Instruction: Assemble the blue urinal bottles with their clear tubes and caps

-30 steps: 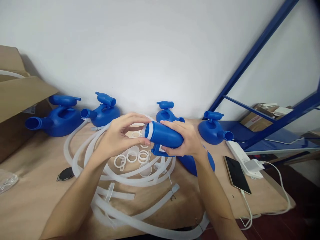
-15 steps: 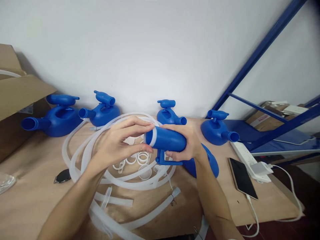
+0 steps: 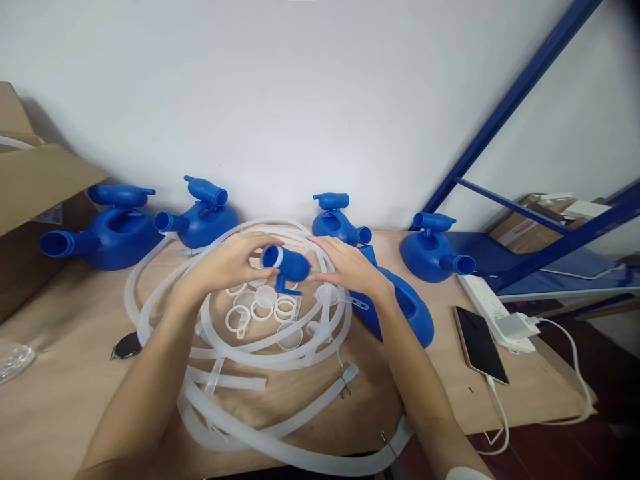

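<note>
A short blue plastic tube piece (image 3: pixel 296 267) with an L-shaped bracket beneath and a pale ring (image 3: pixel 280 257) around its mouth is held above the table, its opening facing left. My left hand (image 3: pixel 235 263) grips it at the mouth end between thumb and fingers. My right hand (image 3: pixel 345 265) is spread at its other end, fingers apart, the thumb close to the piece; I cannot tell whether they touch. Below lie several white rings (image 3: pixel 285 307) and clear round caps (image 3: pixel 290 335) inside a coil of translucent hose (image 3: pixel 220 357). A blue jug (image 3: pixel 417 313) lies partly behind my right forearm.
Blue jugs with small tube pieces on top, including one jug (image 3: pixel 120 237) at left and another (image 3: pixel 425 257) at right, stand along the wall. A cardboard box (image 3: pixel 45 180) is far left. A phone (image 3: pixel 481 343), power strip (image 3: pixel 493 313) and blue shelf frame (image 3: pixel 520 110) are right.
The blue tube piece has shifted left and slightly up and turned its mouth more toward me. My right hand has opened from around its body, while my left hand now grips its mouth end.
</note>
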`<action>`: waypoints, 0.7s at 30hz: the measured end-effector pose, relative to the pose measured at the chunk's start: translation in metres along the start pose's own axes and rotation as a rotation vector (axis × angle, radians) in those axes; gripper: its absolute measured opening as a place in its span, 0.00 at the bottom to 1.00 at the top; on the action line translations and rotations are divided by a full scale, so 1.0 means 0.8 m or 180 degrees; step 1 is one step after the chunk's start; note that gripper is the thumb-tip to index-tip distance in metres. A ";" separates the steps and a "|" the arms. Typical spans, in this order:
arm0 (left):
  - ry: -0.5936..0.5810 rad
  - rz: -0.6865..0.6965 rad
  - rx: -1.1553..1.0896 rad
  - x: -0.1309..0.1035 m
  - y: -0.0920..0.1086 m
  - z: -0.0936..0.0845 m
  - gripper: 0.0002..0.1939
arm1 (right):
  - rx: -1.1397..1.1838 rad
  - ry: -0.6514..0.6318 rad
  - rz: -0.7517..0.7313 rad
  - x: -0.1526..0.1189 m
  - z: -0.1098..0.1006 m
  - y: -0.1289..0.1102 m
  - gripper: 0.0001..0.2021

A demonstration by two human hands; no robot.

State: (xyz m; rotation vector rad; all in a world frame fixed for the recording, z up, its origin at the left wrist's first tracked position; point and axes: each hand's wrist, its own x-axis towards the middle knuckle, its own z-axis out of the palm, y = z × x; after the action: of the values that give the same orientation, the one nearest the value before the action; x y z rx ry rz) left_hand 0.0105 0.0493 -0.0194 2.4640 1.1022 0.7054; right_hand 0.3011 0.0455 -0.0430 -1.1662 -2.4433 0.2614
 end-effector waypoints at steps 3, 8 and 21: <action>-0.0099 -0.0505 0.0518 -0.003 -0.025 -0.011 0.31 | -0.0142 -0.0250 0.0209 0.005 0.016 -0.003 0.21; -0.0681 -0.1093 0.0446 -0.006 -0.057 -0.016 0.32 | -0.1017 -0.1248 -0.0034 0.016 0.074 -0.008 0.15; -0.1435 -0.1142 0.0339 -0.007 -0.090 0.006 0.44 | -0.0899 -0.0812 -0.0078 0.023 0.080 -0.011 0.11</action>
State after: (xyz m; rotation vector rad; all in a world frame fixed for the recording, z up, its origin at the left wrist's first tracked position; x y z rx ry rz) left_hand -0.0322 0.0904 -0.0608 2.2523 1.3606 -0.0170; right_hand 0.2560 0.0547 -0.0923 -1.2850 -2.7862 0.0602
